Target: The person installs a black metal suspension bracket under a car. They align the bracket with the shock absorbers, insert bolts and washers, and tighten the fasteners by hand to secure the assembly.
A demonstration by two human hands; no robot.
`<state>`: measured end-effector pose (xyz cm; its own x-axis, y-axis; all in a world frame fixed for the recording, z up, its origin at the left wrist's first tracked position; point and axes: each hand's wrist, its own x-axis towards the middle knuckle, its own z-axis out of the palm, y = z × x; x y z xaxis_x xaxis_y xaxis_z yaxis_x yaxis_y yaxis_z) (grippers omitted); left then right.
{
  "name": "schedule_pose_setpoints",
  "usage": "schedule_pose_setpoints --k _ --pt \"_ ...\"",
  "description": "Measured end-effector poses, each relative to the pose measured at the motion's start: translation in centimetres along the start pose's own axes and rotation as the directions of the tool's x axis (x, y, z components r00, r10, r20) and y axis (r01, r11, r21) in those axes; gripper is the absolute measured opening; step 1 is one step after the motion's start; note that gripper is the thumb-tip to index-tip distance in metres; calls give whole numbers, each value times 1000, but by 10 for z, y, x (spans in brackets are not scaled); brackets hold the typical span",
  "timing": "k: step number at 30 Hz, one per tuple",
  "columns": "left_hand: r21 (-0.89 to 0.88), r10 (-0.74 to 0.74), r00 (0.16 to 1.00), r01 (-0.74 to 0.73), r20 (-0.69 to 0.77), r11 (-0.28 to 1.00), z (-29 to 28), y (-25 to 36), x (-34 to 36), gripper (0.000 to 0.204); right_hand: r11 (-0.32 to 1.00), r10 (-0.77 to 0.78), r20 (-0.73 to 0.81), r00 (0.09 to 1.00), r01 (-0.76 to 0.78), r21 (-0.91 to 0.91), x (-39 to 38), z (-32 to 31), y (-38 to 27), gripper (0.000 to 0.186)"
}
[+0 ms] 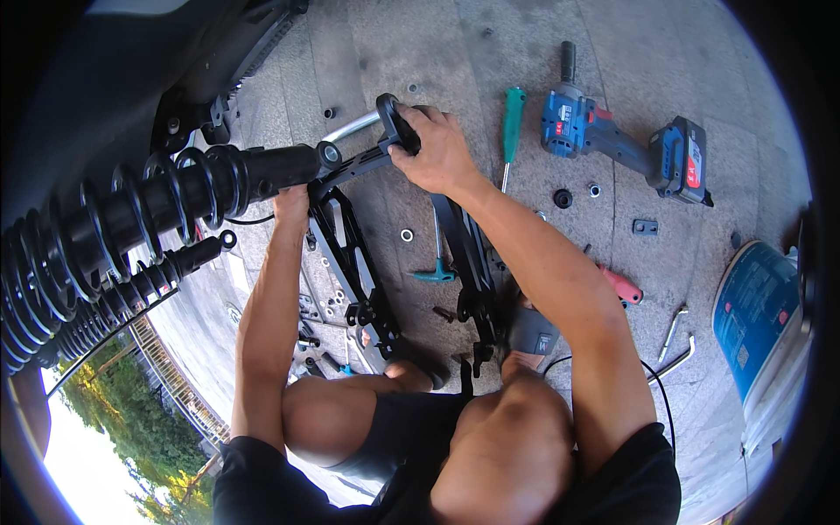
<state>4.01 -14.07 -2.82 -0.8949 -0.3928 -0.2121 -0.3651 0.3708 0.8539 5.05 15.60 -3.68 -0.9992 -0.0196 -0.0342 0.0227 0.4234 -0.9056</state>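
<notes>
A black metal swingarm stands in front of me, its two long arms reaching down toward my feet. My right hand is closed around the rounded black end piece at its upper right. My left hand is at the swingarm's upper left corner, with its fingers hidden behind the end of a black shock absorber. That shock absorber, wrapped in a coil spring, comes in from the left, and its end eye overlaps the swingarm's corner. A silver rod lies beyond the swingarm's crosspiece.
On the paving lie a green-handled screwdriver, a blue cordless impact wrench, a teal T-handle wrench and several small rings and bushings. A blue bucket stands at the right. A second coil shock hangs at the left.
</notes>
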Motion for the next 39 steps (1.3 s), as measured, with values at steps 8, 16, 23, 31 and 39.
schedule_pose_setpoints --k 8,16,23,31,39 --pt "-49 -107 994 106 -19 993 0 10 -9 38 989 134 66 989 -138 46 8 -5 -17 59" --pt "-42 -206 964 216 168 976 4 32 -11 16 943 245 193 950 -280 182 21 -9 -32 62" --pt "-65 -142 974 156 179 986 0 18 -8 27 959 74 13 997 -74 274 8 -1 -12 59" --pt "-54 -9 999 12 53 998 6 15 -3 27 949 97 77 992 -115 294 18 -2 -11 53" --pt "205 -200 970 170 135 964 2 41 5 37 953 297 326 898 -297 -51 39 -25 -45 52"
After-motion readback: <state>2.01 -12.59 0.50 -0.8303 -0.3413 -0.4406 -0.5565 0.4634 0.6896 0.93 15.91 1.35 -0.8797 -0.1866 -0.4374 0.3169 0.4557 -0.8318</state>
